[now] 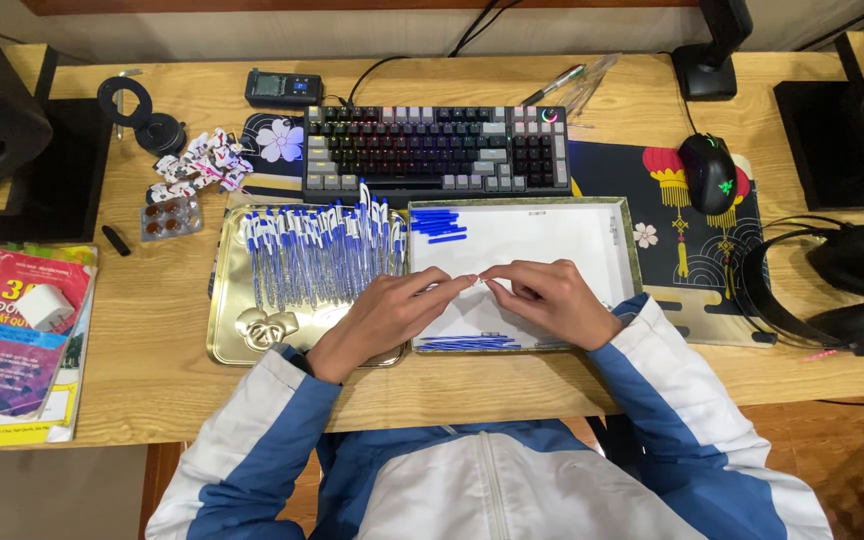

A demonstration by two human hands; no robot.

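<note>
1. The left hand [384, 318] and right hand [550, 300] are pinching shut on one slim pen [479, 281] over the white tray [552, 240].
2. It is looking light, stiff, slick — best gripped at both ends (a judgement).
3. Assembled pens [317, 255] are lying in the gold tray [224, 330] on the tabletop [152, 310].

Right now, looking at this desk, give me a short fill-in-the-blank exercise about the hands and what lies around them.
1. Both hands, left hand and right hand, meet over the white-lined ____ tray.
2. The gold metal tray on the left holds many blue-and-white ____.
3. Behind both trays sits a backlit dark mechanical ____.
4. The black computer mouse lies to the person's ____.

Missing words: right; pens; keyboard; right
</note>
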